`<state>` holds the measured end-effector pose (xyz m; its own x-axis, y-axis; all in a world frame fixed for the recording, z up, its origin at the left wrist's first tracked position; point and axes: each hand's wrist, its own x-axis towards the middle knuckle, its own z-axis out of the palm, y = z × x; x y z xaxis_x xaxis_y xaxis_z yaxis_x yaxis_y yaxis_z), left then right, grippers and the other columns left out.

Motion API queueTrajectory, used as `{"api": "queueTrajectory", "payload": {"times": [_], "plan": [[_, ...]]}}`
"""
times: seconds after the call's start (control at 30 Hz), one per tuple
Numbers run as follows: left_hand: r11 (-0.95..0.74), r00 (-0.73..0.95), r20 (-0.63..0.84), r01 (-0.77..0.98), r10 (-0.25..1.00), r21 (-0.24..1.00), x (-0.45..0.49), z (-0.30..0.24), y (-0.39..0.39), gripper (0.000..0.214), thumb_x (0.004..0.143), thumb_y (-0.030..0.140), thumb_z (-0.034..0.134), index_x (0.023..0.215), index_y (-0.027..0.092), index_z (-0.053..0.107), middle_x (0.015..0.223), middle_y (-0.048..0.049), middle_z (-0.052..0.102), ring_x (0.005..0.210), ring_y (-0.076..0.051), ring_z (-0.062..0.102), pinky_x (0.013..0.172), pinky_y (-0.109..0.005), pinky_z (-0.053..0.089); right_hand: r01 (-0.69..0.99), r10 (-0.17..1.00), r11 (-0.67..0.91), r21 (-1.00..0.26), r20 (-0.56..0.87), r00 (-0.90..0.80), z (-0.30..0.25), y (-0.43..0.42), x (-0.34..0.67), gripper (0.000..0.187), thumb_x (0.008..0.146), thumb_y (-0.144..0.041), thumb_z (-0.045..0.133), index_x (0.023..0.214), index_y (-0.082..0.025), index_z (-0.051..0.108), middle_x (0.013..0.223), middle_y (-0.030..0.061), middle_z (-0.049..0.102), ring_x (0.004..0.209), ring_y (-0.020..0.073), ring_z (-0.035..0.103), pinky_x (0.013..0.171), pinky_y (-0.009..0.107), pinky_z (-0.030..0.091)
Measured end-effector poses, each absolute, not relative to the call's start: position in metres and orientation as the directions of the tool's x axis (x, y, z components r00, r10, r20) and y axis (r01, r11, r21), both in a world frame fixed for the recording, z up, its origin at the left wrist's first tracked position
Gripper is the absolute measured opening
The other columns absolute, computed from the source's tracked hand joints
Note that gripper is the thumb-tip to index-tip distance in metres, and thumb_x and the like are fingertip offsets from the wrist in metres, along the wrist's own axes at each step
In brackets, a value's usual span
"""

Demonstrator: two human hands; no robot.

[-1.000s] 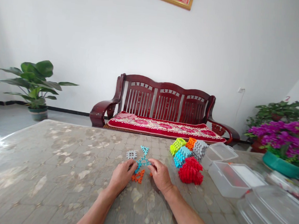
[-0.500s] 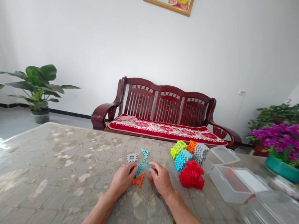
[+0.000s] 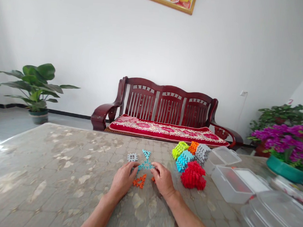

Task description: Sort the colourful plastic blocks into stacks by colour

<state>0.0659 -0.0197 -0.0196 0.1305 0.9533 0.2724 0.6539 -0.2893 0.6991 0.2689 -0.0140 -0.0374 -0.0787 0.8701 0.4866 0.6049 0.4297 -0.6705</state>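
Both my hands rest on the marbled table (image 3: 57, 176). My left hand (image 3: 123, 180) and my right hand (image 3: 163, 179) pinch the two sides of a teal triangular lattice piece (image 3: 144, 166) from either side. A second teal triangle (image 3: 146, 153) joins its far tip. Between my hands lies an orange triangle piece (image 3: 140, 181), and a small orange bit (image 3: 153, 179) peeks out by my right thumb. A grey square piece (image 3: 132, 157) lies just beyond my left fingers.
Stacks of lattice pieces stand to the right: red (image 3: 193, 176), blue (image 3: 185, 160), green (image 3: 179, 149), orange (image 3: 193, 147), grey (image 3: 203, 153). Clear plastic boxes (image 3: 233, 184) and lids (image 3: 277, 217) sit at the right. A purple flower pot (image 3: 289, 148) and a wooden bench (image 3: 164, 111) stand behind.
My hands stay on the teal piece with hardly any shift; only the camera has tilted slightly.
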Motion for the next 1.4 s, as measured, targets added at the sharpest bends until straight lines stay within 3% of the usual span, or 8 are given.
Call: {"api": "queueTrajectory", "payload": {"times": [0.27,0.43,0.6,0.7,1.13,1.4], "plan": [[-0.271,0.1,0.28,0.681,0.955,0.68,0.063,-0.022,-0.017,0.027,0.091,0.033,0.045,0.099,0.025,0.069,0.105,-0.0045,0.073,0.102,-0.021,0.066,0.089,-0.029,0.047,0.628,0.776,0.498,-0.598,0.63,-0.016,0.005,-0.022,0.28,0.025,0.089,-0.027,0.056,0.109,-0.023,0.071,0.1,0.0067,0.076,0.09,0.02,0.07,0.082,0.03,0.054],[-0.265,0.1,0.275,0.696,0.956,0.668,0.063,-0.025,-0.016,0.027,0.09,0.03,0.045,0.097,0.025,0.07,0.106,-0.0036,0.073,0.102,-0.02,0.066,0.09,-0.028,0.047,0.698,0.73,0.426,-0.576,0.675,0.112,0.062,-0.024,0.32,0.03,0.088,-0.039,0.057,0.108,-0.022,0.071,0.103,0.008,0.075,0.091,0.0216,0.068,0.086,0.033,0.052],[-0.272,0.112,0.274,0.697,0.955,0.663,0.063,-0.027,-0.015,0.027,0.09,0.03,0.045,0.095,0.026,0.07,0.106,-0.0025,0.073,0.101,-0.019,0.066,0.09,-0.027,0.046,0.798,0.832,0.132,-0.587,0.504,0.233,0.087,-0.012,0.395,0.033,0.085,-0.043,0.056,0.104,-0.022,0.072,0.099,0.0068,0.076,0.089,0.0233,0.068,0.081,0.034,0.049],[-0.275,0.113,0.279,0.706,0.954,0.653,0.063,-0.027,-0.014,0.027,0.09,0.029,0.045,0.094,0.026,0.071,0.105,-0.0023,0.074,0.101,-0.018,0.066,0.089,-0.026,0.046,0.854,0.894,-0.004,-0.52,0.381,0.236,0.084,-0.005,0.432,0.03,0.083,-0.043,0.057,0.095,-0.022,0.073,0.093,0.006,0.076,0.086,0.0241,0.069,0.075,0.032,0.047],[-0.267,0.107,0.273,0.702,0.956,0.661,0.063,-0.027,-0.014,0.029,0.089,0.029,0.044,0.094,0.026,0.072,0.103,-0.0025,0.074,0.099,-0.018,0.067,0.087,-0.025,0.046,0.879,0.95,-0.096,-0.467,0.22,0.22,0.069,0.002,0.457,0.024,0.083,-0.036,0.057,0.087,-0.024,0.077,0.088,0.0029,0.077,0.084,0.0207,0.07,0.074,0.027,0.047],[-0.255,0.107,0.254,0.7,0.961,0.667,0.064,-0.024,-0.016,0.028,0.09,0.029,0.044,0.095,0.025,0.072,0.104,-0.0031,0.074,0.1,-0.019,0.066,0.087,-0.027,0.046,0.92,0.893,-0.166,-0.355,0.343,0.293,0.093,-0.012,0.429,0.026,0.084,-0.037,0.057,0.098,-0.029,0.077,0.099,0.0026,0.077,0.09,0.024,0.069,0.073,0.031,0.048]]}}
